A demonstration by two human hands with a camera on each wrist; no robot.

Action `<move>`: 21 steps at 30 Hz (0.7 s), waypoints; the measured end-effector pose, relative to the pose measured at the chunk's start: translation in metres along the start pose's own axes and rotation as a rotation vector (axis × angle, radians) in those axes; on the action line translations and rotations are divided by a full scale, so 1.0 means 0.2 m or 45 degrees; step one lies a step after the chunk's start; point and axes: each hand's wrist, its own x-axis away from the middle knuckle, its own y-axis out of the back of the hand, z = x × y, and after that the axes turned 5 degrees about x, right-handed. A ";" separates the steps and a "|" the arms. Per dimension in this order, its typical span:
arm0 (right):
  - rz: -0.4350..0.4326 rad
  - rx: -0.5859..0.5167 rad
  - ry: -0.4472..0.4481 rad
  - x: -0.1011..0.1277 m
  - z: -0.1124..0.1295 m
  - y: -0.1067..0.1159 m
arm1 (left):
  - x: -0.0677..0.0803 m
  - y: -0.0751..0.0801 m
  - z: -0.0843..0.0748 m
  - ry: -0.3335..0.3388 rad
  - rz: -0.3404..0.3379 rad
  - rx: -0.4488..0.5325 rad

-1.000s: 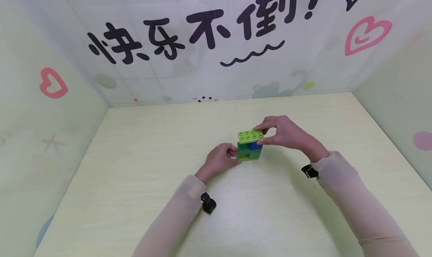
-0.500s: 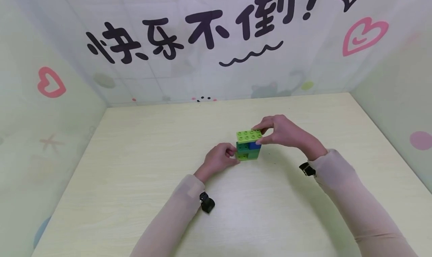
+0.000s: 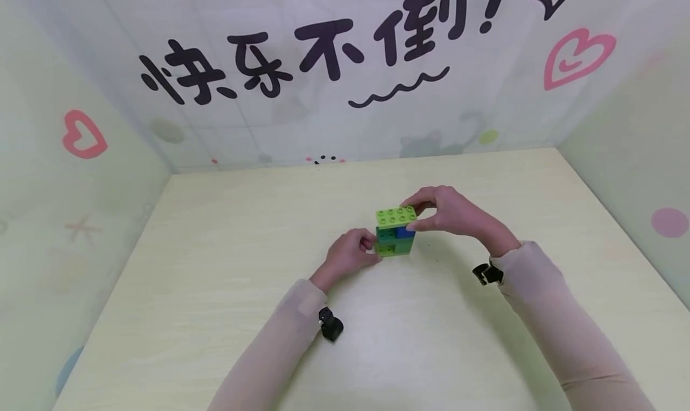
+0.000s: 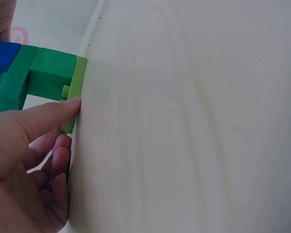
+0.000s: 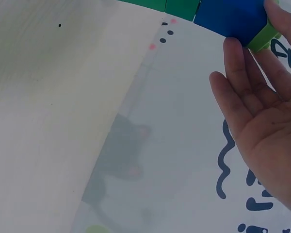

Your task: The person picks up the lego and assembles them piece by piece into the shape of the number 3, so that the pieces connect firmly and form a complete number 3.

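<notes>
A small tower of toy building bricks stands upright between both hands. At its foot is a lime green plate [image 4: 79,77], with a green brick [image 4: 53,68] on one end of it. Above that come a darker green plate [image 4: 17,80] and a blue brick [image 5: 230,17]. A studded lime plate [image 3: 396,217] tops the tower and overhangs to the left. My left hand [image 3: 347,254] pinches the bottom plate low on the left side. At the upper right, my right hand [image 3: 451,212] pinches the end of the top plate near the blue brick, thumb in front and fingers behind.
The tower rests on a pale wood-grain table [image 3: 226,267]. A printed back wall [image 3: 302,123] with dark lettering and side walls enclose the table. A black strap mount [image 3: 330,325] sits at the left wrist, another black mount [image 3: 487,274] at the right.
Both hands keep their grip on the tower, and its bricks look unchanged. The head view has shifted slightly, so the tower sits a little further left in it.
</notes>
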 end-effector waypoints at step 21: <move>-0.071 -0.152 0.042 0.06 -0.09 -0.02 | 0.01 -0.01 -0.01 -0.033 -0.023 0.035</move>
